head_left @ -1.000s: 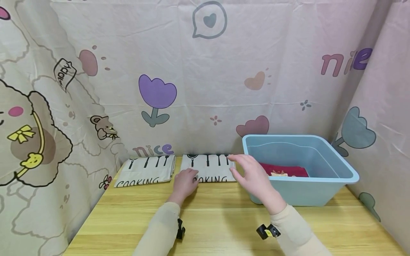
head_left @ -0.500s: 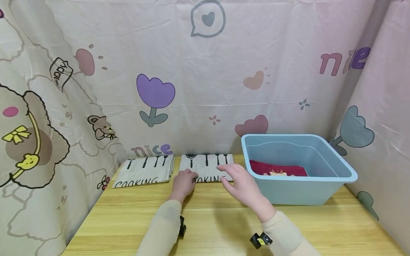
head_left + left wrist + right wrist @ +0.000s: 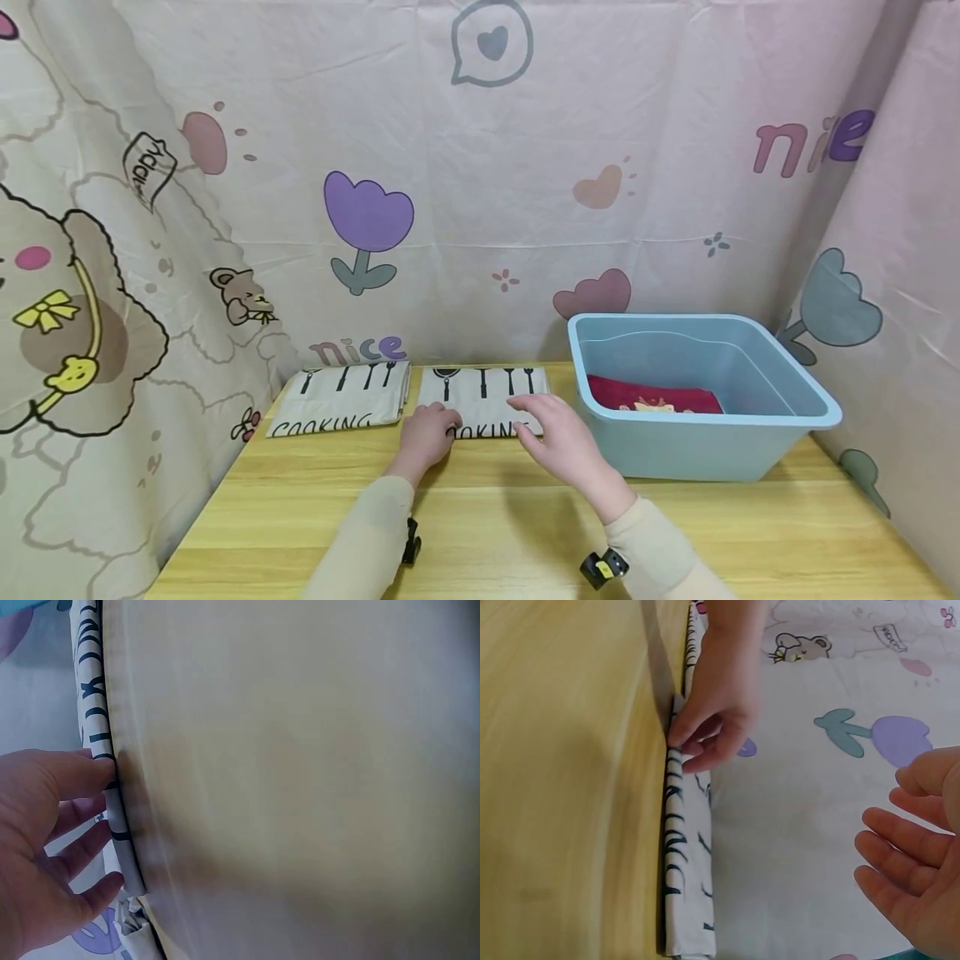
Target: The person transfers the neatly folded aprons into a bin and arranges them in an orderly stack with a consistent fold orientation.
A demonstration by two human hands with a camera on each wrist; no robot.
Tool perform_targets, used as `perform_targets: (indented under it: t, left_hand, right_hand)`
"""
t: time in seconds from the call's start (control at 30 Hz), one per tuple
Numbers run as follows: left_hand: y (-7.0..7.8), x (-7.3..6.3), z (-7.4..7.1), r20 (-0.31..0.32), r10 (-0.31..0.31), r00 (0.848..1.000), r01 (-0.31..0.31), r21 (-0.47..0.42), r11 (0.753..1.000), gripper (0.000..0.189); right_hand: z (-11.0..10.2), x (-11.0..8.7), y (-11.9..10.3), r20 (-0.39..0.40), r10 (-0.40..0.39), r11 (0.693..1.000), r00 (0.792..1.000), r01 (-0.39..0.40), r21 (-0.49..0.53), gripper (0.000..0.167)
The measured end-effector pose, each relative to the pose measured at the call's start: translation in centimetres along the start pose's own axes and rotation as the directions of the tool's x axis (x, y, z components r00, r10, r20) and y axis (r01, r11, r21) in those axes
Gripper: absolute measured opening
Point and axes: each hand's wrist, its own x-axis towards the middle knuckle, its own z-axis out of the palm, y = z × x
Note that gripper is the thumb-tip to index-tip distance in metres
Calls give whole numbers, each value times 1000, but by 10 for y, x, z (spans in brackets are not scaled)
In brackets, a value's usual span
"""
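Note:
A white folded kitchen towel (image 3: 487, 397), printed with black utensils and the word COOKING, lies flat at the back middle of the table. My left hand (image 3: 426, 433) pinches its front edge near the left corner; in the left wrist view the thumb lies on that edge, with the other fingers spread along the towel. Over the towel's right side hovers my right hand (image 3: 562, 437), fingers loosely bent and holding nothing. The right wrist view has this right hand (image 3: 919, 847) apart from the towel. A matching folded towel (image 3: 341, 400) lies to the left.
A light blue plastic bin (image 3: 697, 450) stands at the right, with a dark red folded cloth (image 3: 630, 392) inside. Behind the wooden table (image 3: 480, 517) hangs a patterned curtain (image 3: 480, 167), which also closes off both sides.
The middle towel has slid slightly toward me with my left hand on it. My right hand has moved left, away from the bin's rim and over the towel's right side.

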Motion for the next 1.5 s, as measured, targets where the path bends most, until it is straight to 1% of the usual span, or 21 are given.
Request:
perform_targets:
  t: [0.1,0.27,0.4,0.5,0.67,0.8,0.97,1.13,1.3,1.5]
  left_hand:
    - [0,-7,-3,5,29,1000,-29,5,1000,17]
    - [0,-19,-9,24,67,997,-67,-12,998,18]
    - [1,-28,-13,15,106,994,-105,-23,994,18]
    - [1,-34,-16,21,123,992,-122,-34,992,19]
    - [3,-46,-20,42,128,991,-125,-57,990,19]
    - [5,-55,-23,25,149,988,-148,-55,987,20]
    - [7,-65,-25,26,151,988,-150,-52,987,20]
    - [10,-72,-28,23,148,989,-147,-43,988,21]
    - [11,-79,-32,14,162,987,-161,-43,986,22]
    - [11,-84,-36,19,164,986,-163,-58,985,21]
  right_hand:
    - [3,-1,3,15,36,999,999,-36,3,31]
    - [7,-3,8,25,88,996,996,-88,2,32]
    - [9,-5,13,30,123,992,992,-123,8,33]
    - [12,-7,16,32,146,989,989,-146,26,33]
    - [16,-12,20,36,174,984,984,-175,39,33]
    - [19,-16,23,41,194,980,980,-195,28,34]
    - [22,-19,26,48,227,974,973,-228,18,35]
    - [26,-22,29,59,262,964,963,-264,27,37]
    - [29,-25,33,58,256,965,965,-258,34,39]
    - [33,-30,38,55,276,960,960,-279,39,39]
